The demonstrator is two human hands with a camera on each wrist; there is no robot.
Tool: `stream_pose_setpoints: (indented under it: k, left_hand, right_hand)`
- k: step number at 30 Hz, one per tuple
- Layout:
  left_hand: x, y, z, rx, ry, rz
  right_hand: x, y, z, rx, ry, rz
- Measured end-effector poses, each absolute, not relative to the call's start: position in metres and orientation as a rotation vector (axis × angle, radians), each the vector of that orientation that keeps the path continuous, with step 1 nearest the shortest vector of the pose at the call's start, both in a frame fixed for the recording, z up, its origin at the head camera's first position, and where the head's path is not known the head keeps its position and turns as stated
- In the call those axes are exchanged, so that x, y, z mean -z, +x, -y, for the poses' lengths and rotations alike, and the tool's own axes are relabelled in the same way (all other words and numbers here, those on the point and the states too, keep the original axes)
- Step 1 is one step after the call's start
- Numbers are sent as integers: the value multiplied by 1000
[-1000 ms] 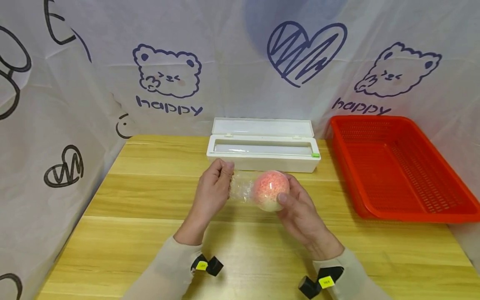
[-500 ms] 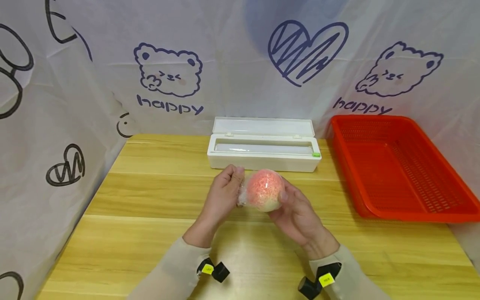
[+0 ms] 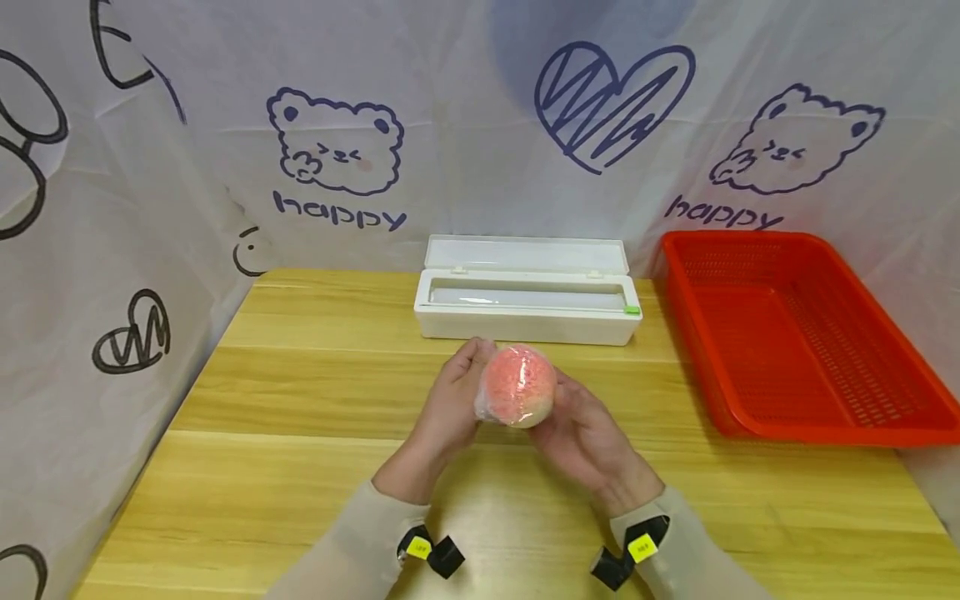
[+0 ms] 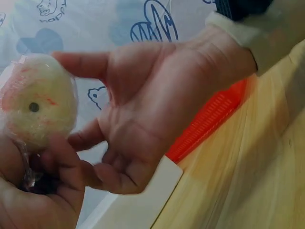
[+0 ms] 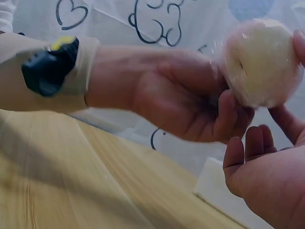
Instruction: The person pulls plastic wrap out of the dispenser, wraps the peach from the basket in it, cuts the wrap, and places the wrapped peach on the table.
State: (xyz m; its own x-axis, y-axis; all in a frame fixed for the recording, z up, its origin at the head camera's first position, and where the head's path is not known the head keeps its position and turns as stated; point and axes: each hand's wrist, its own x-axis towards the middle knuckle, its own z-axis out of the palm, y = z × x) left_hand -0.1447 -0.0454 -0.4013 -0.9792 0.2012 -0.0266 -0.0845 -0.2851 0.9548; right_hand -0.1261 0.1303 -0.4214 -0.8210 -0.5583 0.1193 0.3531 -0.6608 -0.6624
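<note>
A pink and pale yellow peach, wrapped in clear film, is held up between both hands above the wooden table. My left hand grips the gathered film at the peach's left side; in the left wrist view its curled fingers show below the fruit. From the right, my right hand holds the peach between thumb and fingers, the other fingers loosely bent. The left wrist view also shows the peach's underside, pale with red streaks and a small dark spot. Film creases show in the right wrist view.
Behind the hands stands a long white dispenser box with its lid raised, a clear roll inside and a green slider at its right end. A red plastic basket sits on the right. A printed cloth hangs behind.
The peach has shifted left and turned, while my left hand has come right against it. The stretch of film between them has shortened into a gathered bunch. My right hand has followed leftward.
</note>
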Motion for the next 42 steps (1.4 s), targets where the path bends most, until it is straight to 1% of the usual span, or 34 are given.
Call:
stream_pose_setpoints:
  k: [5, 10, 13, 18, 21, 26, 30, 36, 42]
  left_hand:
    - [398, -142, 49, -2340, 106, -1623]
    - [397, -146, 57, -2218, 69, -1541]
    - [399, -149, 61, -2188, 85, -1644]
    - [403, -152, 60, -2122, 125, -2050]
    - [405, -150, 55, -2111, 131, -2128]
    - [406, -147, 43, -2174, 63, -2098]
    - [406, -145, 40, -2224, 18, -2035]
    - [406, -144, 39, -2322, -73, -1837]
    - [404, -137, 37, -2407, -231, -1618]
  right_hand:
    - [428, -130, -133, 2411, -488, -869]
    - [431, -134, -139, 2352, -547, -1053]
    - [431, -137, -142, 2364, -527, -1128]
    - [423, -139, -135, 2418, -448, -1230]
    - [414, -135, -118, 2374, -376, -1530]
    - [412, -127, -94, 2301, -235, -1994]
    - [416, -121, -88, 2372, -209, -2040]
    - [420, -118, -84, 2440, -258, -2100]
    - [419, -117, -81, 2377, -159, -2388]
